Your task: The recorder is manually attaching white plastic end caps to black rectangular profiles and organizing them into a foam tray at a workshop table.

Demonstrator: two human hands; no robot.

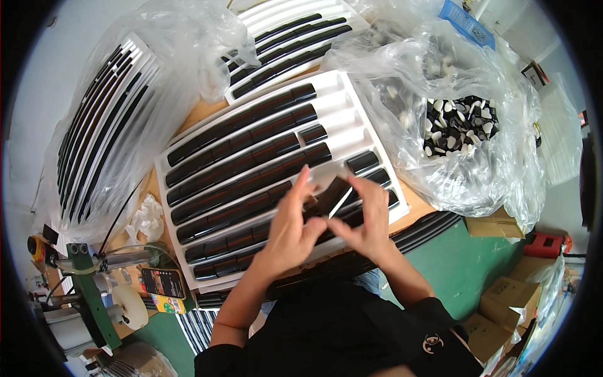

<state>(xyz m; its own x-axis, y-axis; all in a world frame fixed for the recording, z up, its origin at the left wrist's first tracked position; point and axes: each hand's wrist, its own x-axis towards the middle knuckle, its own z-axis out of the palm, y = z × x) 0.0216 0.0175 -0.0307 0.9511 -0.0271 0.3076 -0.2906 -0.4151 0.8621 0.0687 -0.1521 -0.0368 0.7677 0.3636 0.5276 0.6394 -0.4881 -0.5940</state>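
Note:
Between my two hands, above a white slotted tray (pixel 339 116), is a glossy black piece (pixel 331 196) with a thin pale edge, tilted. My right hand (pixel 369 217) grips it from the right with thumb and index finger. On the other side my left hand (pixel 290 226) is bent around its left end, slightly blurred, with some of its fingers hidden. Rows of similar glossy black pieces (pixel 242 122) fill most of the tray's slots. A shorter black piece (pixel 313 134) sits at the end of one row, and a few more (pixel 362 163) lie near the right edge.
A second filled tray (pixel 295 47) stands behind, and a third (pixel 107 125) under plastic at left. At right, a plastic bag (pixel 461 179) holds small black and white pieces (pixel 460 125). A roller machine (pixel 94 295) and a phone (pixel 163 283) are at lower left; cardboard boxes (pixel 509 298) at lower right.

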